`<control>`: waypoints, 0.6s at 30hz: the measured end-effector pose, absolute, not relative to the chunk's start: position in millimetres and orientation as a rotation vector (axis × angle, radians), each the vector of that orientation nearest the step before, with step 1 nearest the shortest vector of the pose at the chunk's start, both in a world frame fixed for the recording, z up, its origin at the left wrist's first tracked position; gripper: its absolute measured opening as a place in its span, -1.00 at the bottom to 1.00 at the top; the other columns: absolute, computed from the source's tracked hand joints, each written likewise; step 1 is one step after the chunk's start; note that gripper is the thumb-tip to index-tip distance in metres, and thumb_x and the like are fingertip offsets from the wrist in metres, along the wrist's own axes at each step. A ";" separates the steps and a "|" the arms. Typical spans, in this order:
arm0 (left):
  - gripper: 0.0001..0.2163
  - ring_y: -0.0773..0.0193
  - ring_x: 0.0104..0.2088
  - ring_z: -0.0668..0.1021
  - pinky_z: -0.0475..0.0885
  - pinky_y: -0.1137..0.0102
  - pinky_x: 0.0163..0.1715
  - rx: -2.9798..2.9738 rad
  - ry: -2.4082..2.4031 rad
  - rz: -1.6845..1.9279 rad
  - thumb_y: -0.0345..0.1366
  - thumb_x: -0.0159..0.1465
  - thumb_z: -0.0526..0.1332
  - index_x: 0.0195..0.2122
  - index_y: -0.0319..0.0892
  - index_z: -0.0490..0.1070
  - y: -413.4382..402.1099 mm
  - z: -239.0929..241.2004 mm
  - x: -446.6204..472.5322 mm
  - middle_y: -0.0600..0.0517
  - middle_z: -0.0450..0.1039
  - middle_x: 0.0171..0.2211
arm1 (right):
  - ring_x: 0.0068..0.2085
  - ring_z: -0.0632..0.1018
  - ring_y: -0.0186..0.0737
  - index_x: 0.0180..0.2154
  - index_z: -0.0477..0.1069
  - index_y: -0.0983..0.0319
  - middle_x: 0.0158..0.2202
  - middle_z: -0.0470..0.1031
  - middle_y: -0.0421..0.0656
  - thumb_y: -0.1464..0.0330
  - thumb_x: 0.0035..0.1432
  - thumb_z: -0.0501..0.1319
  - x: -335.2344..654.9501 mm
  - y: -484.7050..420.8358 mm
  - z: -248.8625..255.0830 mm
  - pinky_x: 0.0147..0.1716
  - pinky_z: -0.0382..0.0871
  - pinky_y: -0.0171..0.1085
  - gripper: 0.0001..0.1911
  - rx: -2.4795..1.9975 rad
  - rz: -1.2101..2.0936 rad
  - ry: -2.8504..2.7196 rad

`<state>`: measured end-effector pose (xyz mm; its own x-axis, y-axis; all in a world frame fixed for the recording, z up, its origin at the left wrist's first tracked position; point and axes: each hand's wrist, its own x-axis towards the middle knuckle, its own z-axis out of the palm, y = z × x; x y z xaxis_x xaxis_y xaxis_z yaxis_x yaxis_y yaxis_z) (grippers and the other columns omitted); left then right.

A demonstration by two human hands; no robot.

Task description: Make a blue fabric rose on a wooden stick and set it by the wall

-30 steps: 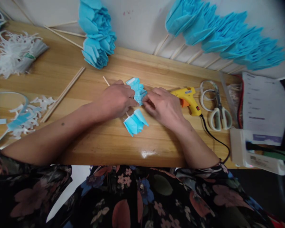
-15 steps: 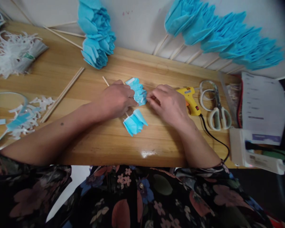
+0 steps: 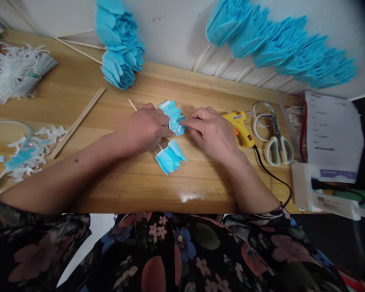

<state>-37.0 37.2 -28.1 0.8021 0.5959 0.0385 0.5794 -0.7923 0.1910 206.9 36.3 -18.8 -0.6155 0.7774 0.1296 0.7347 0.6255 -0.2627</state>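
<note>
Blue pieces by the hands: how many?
2. The upper piece lies between the left hand and right hand; the lower piece lies below it in the picture, by the stick. Others could be hidden under the hands.

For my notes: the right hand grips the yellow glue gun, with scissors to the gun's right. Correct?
No: the head view shows the right hand at the edge of the pleated blue piece, not gripping the yellow glue gun; the scissors are to the gun's right.
</note>
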 end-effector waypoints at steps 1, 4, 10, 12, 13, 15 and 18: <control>-0.70 0.06 -0.11 0.55 0.28 0.19 -0.13 2.812 0.927 0.156 -0.28 0.46 0.06 -0.07 -0.08 0.62 37.0 -28.1 -37.2 -0.07 0.61 -0.18 | -0.09 0.49 -0.04 0.00 0.61 0.12 -0.14 0.57 -0.05 0.44 0.37 0.09 206.0 36.1 -18.2 -0.23 0.28 -0.15 -0.64 -1.262 0.257 -2.636; -0.71 0.11 -0.13 0.53 0.28 0.19 -0.11 2.791 0.917 0.204 -0.28 0.45 0.07 -0.09 -0.10 0.62 36.8 -28.8 -38.5 -0.03 0.62 -0.18 | -0.08 0.47 -0.02 0.00 0.62 0.12 -0.13 0.56 -0.03 0.43 0.37 0.08 203.0 35.2 -15.8 -0.27 0.27 -0.15 -0.64 -1.317 0.227 -2.672; -0.69 0.07 -0.20 0.58 0.25 0.19 -0.26 2.794 0.926 0.471 -0.32 0.44 0.05 -0.14 -0.07 0.64 38.1 -30.9 -40.5 -0.04 0.63 -0.26 | -0.09 0.45 -0.02 -0.03 0.62 0.13 -0.11 0.56 -0.01 0.43 0.36 0.07 197.9 33.4 -12.3 -0.28 0.24 -0.16 -0.64 -1.350 0.227 -2.694; -0.68 0.08 -0.19 0.60 0.27 0.18 -0.26 2.756 0.944 0.577 -0.35 0.44 0.04 -0.11 -0.08 0.63 37.9 -31.2 -39.7 -0.04 0.62 -0.25 | -0.08 0.45 -0.02 -0.04 0.62 0.13 -0.10 0.56 -0.02 0.43 0.36 0.05 197.3 33.2 -12.4 -0.28 0.22 -0.16 -0.63 -1.353 0.222 -2.696; -0.68 0.09 -0.20 0.60 0.28 0.18 -0.26 2.746 0.949 0.599 -0.36 0.43 0.04 -0.11 -0.08 0.63 37.5 -31.1 -39.2 -0.04 0.62 -0.25 | -0.07 0.44 -0.02 -0.04 0.62 0.13 -0.10 0.56 -0.02 0.43 0.37 0.05 197.2 33.2 -12.5 -0.28 0.22 -0.16 -0.63 -1.352 0.221 -2.698; -0.68 0.10 -0.21 0.58 0.28 0.18 -0.25 2.737 0.967 0.594 -0.36 0.42 0.03 -0.12 -0.08 0.61 36.1 -30.0 -38.4 -0.04 0.60 -0.26 | -0.07 0.44 -0.02 -0.04 0.62 0.12 -0.10 0.56 -0.02 0.43 0.37 0.04 197.5 33.2 -12.7 -0.27 0.22 -0.16 -0.62 -1.345 0.228 -2.703; -0.69 0.11 -0.21 0.56 0.28 0.17 -0.20 2.700 1.027 0.578 -0.35 0.42 0.02 -0.15 -0.04 0.60 33.3 -26.0 -39.3 -0.02 0.57 -0.28 | -0.07 0.44 -0.02 -0.04 0.62 0.12 -0.09 0.57 -0.02 0.42 0.38 0.04 198.3 33.0 -12.0 -0.26 0.22 -0.15 -0.62 -1.333 0.251 -2.712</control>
